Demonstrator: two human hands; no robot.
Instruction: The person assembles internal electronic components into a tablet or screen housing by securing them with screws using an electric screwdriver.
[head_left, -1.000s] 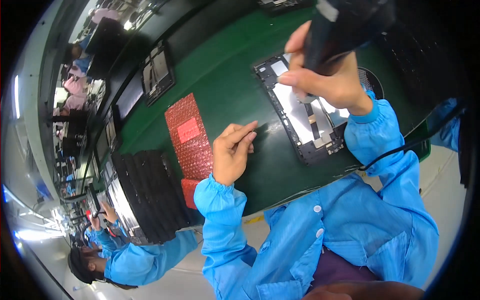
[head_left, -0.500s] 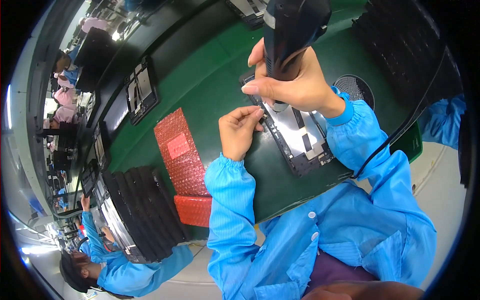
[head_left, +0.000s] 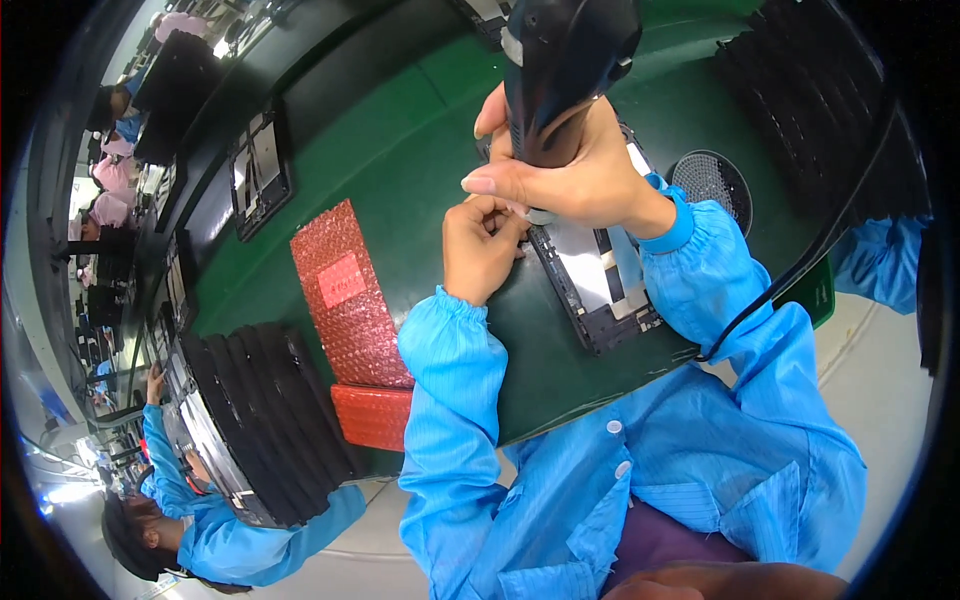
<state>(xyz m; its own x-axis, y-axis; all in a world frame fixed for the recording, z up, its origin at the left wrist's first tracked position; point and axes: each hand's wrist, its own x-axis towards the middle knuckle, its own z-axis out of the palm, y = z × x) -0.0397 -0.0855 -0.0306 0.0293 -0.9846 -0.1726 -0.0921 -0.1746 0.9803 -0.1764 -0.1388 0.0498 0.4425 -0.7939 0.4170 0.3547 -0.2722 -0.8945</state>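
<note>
My right hand [head_left: 582, 178] wraps round a bulky black electric screwdriver [head_left: 570, 75], held upright with its silver collar pointing down. Beneath it lies an opened tablet [head_left: 585, 275], its silver plates and dark frame exposed. At the tablet's left edge, my left hand [head_left: 477, 248] has its fingers pinched together beside the screwdriver's lower end. What they hold, if anything, is too small and hidden to make out. The screwdriver's tip and the upper part of the tablet are covered by my hands.
Red bubble-wrap pouches [head_left: 350, 290] lie left of my arm. A stack of black devices [head_left: 265, 415] stands at the left edge, near a co-worker in blue [head_left: 250, 545]. Right of the tablet sits a round perforated tray [head_left: 712, 185]; a black cable [head_left: 790, 275] crosses my right sleeve.
My right hand and the screwdriver have shifted slightly left and down, and the collar now sits by my left fingertips at the tablet's edge. The left hand remains pinched.
</note>
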